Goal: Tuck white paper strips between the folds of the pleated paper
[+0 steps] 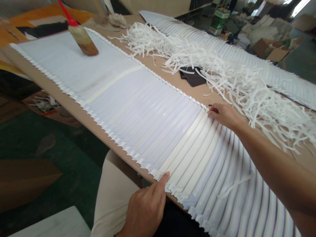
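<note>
A long fanned row of overlapping white sheets (138, 108) lies along a brown table (81, 113). My left hand (145, 207) is at the near edge, its thumb pressing down on a sheet's corner. My right hand (223, 115) reaches across to the far edge, fingertips pinching the end of the same band of sheets. Cream adhesive strips (187, 148) show between the sheets near my hands. A brush with a red handle (80, 34) rests on the sheets at the far left end.
A heap of peeled white paper strips (222, 75) covers the table beyond the sheets, over a dark piece (194, 77). A second fanned row (247, 56) lies farther back. Cardboard boxes (271, 49) stand on the floor at the far right.
</note>
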Tool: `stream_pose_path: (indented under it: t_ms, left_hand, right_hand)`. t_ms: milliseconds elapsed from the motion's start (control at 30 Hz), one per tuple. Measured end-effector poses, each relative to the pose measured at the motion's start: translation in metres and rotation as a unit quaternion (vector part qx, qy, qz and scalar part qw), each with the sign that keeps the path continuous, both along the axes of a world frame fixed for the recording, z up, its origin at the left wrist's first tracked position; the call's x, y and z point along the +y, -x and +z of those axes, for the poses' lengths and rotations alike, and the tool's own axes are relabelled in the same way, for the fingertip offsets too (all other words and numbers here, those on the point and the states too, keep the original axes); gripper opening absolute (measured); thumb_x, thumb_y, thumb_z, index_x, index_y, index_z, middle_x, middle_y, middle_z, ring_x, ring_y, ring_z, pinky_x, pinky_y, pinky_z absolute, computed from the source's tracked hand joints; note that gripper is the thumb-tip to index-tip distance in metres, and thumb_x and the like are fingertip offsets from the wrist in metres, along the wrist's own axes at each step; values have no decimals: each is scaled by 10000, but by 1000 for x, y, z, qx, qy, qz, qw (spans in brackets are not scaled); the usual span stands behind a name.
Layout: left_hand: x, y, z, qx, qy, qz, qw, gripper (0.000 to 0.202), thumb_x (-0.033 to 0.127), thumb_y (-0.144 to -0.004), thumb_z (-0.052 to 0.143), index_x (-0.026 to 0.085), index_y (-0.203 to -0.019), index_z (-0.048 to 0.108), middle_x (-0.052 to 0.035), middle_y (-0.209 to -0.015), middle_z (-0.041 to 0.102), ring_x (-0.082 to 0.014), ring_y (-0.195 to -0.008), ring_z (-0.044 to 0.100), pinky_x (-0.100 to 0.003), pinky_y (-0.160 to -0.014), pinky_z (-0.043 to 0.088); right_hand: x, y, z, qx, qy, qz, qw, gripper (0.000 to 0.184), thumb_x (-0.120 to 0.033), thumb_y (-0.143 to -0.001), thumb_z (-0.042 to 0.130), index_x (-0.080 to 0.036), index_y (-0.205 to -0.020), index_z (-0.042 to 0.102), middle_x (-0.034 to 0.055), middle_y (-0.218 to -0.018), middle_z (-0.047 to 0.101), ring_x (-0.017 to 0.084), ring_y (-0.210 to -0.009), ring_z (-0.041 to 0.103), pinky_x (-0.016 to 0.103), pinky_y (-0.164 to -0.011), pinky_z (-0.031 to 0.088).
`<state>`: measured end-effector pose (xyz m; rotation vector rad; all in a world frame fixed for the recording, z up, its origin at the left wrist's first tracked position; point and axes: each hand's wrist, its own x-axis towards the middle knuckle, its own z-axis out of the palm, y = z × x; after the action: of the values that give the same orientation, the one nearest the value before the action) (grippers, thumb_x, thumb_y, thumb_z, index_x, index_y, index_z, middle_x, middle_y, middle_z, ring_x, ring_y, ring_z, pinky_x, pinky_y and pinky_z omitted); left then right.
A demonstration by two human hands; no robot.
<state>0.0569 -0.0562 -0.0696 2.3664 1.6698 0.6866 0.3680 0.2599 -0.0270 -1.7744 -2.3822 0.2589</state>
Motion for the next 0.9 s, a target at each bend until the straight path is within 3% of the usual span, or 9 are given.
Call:
stream_pose_path:
  t_ms: [333,500,600,733,800,900]
  left_hand:
    - [1,1,1,4,-3,-3,1000,426,80,-1039,390,119,-1427,560,-67,-937,805,-174,-606,723,-284,-556,579]
    - [2,1,-2,-10,-7,-5,1000,444,87,-1033,398,121,-1448,551,-92,-1008,817,-179,-634,750,-268,-572,609]
    - [2,4,-3,-52,6,-15,999,450,111,-1043,417,149,-1472,546,-96,-1074,819,-176,-680,776,-243,-640,643]
    - [2,12,-3,-171,49,-21,984,457,146,-1065,451,258,-1502,527,-44,-1206,803,-151,-929,810,-172,-814,633]
    - [1,16,-4,-205,57,-9,977,458,154,-1069,469,298,-1499,531,-19,-1212,803,-142,-963,807,-153,-836,619]
    - [1,18,-4,-212,55,1,976,437,174,-1074,487,299,-1488,547,-10,-1136,821,-137,-859,813,-144,-799,620]
  right_hand:
    - [2,4,-2,-4,24,13,1000,194,-298,-890,568,-181,-904,722,88,-875,762,209,-771,652,307,-707,432]
    - [6,1,-7,-49,-1,17,999,189,-301,-931,566,-188,-916,716,104,-935,765,218,-826,664,310,-743,439]
    - [20,-14,-9,-60,-35,-26,997,237,-322,-950,563,-174,-983,744,127,-972,765,237,-851,661,327,-745,436]
    - [50,-33,-14,-44,-67,-105,991,319,-275,-950,551,-137,-1118,783,164,-1076,753,253,-902,665,344,-794,458]
    - [66,-32,-17,-40,-75,-103,991,380,-256,-951,545,-146,-1238,769,169,-1180,728,251,-929,667,347,-821,471]
    - [86,-18,-22,-33,-78,-72,994,438,-241,-960,537,-216,-1352,730,144,-1281,684,241,-944,660,346,-831,485]
